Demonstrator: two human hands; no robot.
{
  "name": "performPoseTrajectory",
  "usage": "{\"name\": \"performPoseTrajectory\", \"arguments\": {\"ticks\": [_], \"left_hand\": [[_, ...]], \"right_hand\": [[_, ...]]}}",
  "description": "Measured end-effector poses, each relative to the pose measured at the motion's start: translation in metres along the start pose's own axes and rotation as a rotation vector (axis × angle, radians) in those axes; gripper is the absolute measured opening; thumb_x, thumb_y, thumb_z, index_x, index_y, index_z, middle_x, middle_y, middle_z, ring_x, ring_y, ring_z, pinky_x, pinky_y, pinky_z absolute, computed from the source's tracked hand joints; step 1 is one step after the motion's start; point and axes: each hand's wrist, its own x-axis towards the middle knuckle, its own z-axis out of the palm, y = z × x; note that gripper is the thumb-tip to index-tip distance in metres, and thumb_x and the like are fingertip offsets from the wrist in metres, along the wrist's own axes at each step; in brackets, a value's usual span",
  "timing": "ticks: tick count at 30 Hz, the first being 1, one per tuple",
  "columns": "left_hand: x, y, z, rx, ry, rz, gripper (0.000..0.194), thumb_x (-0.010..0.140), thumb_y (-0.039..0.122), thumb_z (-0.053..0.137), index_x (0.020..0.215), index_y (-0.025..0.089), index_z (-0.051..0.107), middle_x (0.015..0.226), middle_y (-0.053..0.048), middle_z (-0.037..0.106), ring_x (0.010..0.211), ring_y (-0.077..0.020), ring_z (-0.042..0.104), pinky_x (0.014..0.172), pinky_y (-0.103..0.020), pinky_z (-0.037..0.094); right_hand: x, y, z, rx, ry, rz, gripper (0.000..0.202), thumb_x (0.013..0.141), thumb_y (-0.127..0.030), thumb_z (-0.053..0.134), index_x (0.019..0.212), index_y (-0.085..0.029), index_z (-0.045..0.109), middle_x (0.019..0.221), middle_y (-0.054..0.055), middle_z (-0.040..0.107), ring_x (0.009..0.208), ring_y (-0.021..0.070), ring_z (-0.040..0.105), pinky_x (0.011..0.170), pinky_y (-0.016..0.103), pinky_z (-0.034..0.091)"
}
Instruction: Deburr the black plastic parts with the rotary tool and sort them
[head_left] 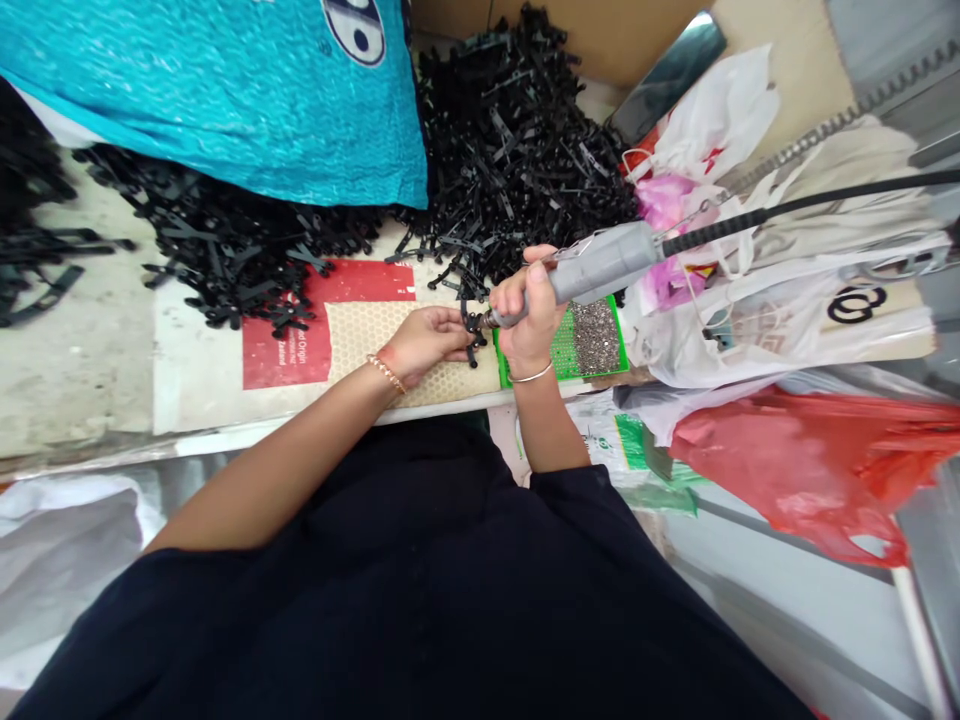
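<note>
My right hand point(527, 312) is wrapped round a grey electric screwdriver point(607, 262), which lies tilted with its tip pointing left. The tip meets a small black plastic part point(472, 352), and the exact contact is too small to make out. From the left, my left hand point(427, 345) pinches that same part between thumb and fingers above a beige honeycomb-patterned mat point(360, 330). Partly under my right forearm sits a green tray point(562, 350) with rows of holes and a heap of small metal screws point(598, 338).
A large pile of black plastic parts point(517, 150) stands at the back, another point(225, 240) at left. A blue sack point(225, 90) overhangs them. A black cable point(825, 195) runs right from the screwdriver. Plastic bags point(787, 310) crowd the right; a red bag point(810, 460) hangs below.
</note>
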Motion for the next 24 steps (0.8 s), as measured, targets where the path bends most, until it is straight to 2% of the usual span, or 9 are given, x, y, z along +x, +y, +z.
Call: {"name": "performPoseTrajectory", "arguments": {"ticks": [3,8,14,17,20,22,24], "left_hand": [[-0.001,0.001,0.001,0.002,0.000,-0.002,0.020,0.073,0.001,0.082,0.087,0.011,0.072,0.078,-0.002,0.074,0.068,-0.0115,0.070,0.070,-0.024,0.062],[0.000,0.000,0.000,0.014,0.026,-0.019,0.022,0.072,0.001,0.085,0.087,0.011,0.073,0.078,-0.004,0.075,0.067,-0.0123,0.070,0.070,-0.025,0.062],[0.003,-0.001,-0.001,0.010,0.017,-0.031,0.021,0.071,0.000,0.085,0.087,0.009,0.075,0.078,-0.005,0.077,0.066,-0.0132,0.071,0.071,-0.027,0.063],[0.006,0.000,0.002,0.000,0.035,-0.027,0.019,0.071,-0.002,0.083,0.083,0.010,0.074,0.074,-0.004,0.076,0.064,-0.0133,0.071,0.069,-0.027,0.064],[0.003,0.001,0.007,-0.002,0.058,-0.036,0.019,0.070,-0.005,0.080,0.076,0.012,0.073,0.069,-0.004,0.075,0.062,-0.0137,0.070,0.067,-0.027,0.064],[0.004,0.000,0.010,-0.004,0.042,-0.039,0.019,0.073,-0.005,0.075,0.072,0.013,0.071,0.066,-0.003,0.073,0.059,-0.0127,0.069,0.063,-0.024,0.062],[0.009,-0.001,0.009,-0.021,-0.012,-0.033,0.019,0.075,-0.003,0.072,0.068,0.014,0.069,0.063,-0.001,0.071,0.057,-0.0106,0.067,0.060,-0.021,0.060]], "right_hand": [[-0.001,0.001,-0.001,-0.026,-0.008,0.004,0.046,0.095,-0.077,0.056,0.104,-0.032,0.054,0.054,-0.012,0.030,0.044,0.0121,0.039,0.049,0.029,0.043],[-0.002,0.003,-0.001,-0.093,-0.060,0.086,0.053,0.086,-0.085,0.061,0.102,-0.035,0.051,0.057,-0.009,0.030,0.048,0.0162,0.040,0.052,0.035,0.045],[0.001,0.009,-0.002,-0.063,-0.183,0.121,0.062,0.078,-0.089,0.067,0.094,-0.030,0.052,0.052,-0.013,0.033,0.042,0.0112,0.038,0.047,0.031,0.040],[0.005,0.009,-0.002,0.001,-0.235,0.155,0.058,0.076,-0.082,0.075,0.089,-0.029,0.054,0.047,-0.015,0.033,0.039,0.0089,0.035,0.045,0.029,0.038],[0.009,0.000,0.005,0.069,-0.199,0.192,0.055,0.065,-0.073,0.086,0.080,-0.029,0.056,0.042,-0.016,0.032,0.033,0.0072,0.028,0.040,0.028,0.031],[0.009,-0.008,0.011,0.133,-0.195,0.205,0.048,0.061,-0.062,0.091,0.074,-0.029,0.059,0.039,-0.015,0.033,0.031,0.0057,0.025,0.037,0.027,0.023],[0.009,-0.015,0.012,0.186,-0.206,0.210,0.031,0.062,-0.043,0.090,0.069,-0.029,0.064,0.036,-0.011,0.034,0.031,0.0049,0.028,0.040,0.029,0.020]]}}
